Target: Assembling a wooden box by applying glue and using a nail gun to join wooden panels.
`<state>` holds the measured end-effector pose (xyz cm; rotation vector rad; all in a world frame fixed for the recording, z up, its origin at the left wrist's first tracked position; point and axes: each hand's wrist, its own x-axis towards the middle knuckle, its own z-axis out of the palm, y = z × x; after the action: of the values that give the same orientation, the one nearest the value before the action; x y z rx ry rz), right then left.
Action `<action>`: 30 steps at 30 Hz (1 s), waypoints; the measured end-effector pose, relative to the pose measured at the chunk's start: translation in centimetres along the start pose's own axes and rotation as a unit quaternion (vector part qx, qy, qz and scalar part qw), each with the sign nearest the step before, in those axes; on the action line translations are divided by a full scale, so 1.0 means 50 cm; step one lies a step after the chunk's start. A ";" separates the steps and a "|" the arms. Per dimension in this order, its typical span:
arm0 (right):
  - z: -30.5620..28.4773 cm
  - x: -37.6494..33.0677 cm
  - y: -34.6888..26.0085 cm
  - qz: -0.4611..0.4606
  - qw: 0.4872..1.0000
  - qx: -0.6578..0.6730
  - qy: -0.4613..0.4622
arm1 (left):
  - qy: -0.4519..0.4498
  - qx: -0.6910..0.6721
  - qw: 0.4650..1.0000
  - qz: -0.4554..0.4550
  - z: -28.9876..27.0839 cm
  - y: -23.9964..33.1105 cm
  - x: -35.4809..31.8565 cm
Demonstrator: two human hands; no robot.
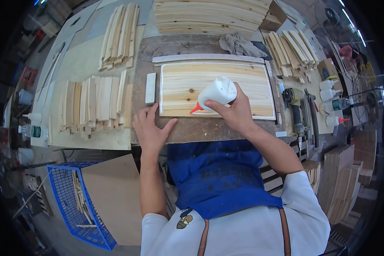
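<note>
A white glue bottle (217, 91) with a red nozzle is gripped in my right hand (237, 111). It is tilted, its nozzle pointing down at the near edge of a pale wooden panel (179, 81). A white line of glue (209, 64) runs along the panel's edges. My left hand (151, 128) rests with fingers spread at the panel's near left corner, on the brown worktable (196, 128). Behind the panel lies a long wooden strip (209, 58), and a short white-topped block (150, 87) sits to its left.
Stacks of wooden slats (94, 100) lie on the left, with more slats (290, 51) at the back right. A crumpled rag (242, 44) is behind the panel. On the right are a nail gun (296, 106) and several bottles (328, 94). A blue crate (72, 205) stands below left.
</note>
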<state>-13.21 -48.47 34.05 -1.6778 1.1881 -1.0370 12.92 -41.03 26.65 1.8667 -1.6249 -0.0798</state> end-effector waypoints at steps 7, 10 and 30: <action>0.015 0.064 0.008 -0.021 1.000 -0.021 0.001 | 0.117 -0.175 0.977 0.018 0.007 0.047 -0.021; 0.022 0.073 0.009 0.003 1.000 -0.020 -0.021 | 0.174 -0.249 0.952 0.043 -0.069 0.109 -0.038; -0.107 0.218 0.096 0.332 0.797 0.505 0.011 | 0.085 -0.640 0.757 0.103 -0.366 0.452 0.030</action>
<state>-17.23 -60.83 33.13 -0.3521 0.8457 -0.9427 1.96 -34.94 52.92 0.5858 -1.0781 -0.7094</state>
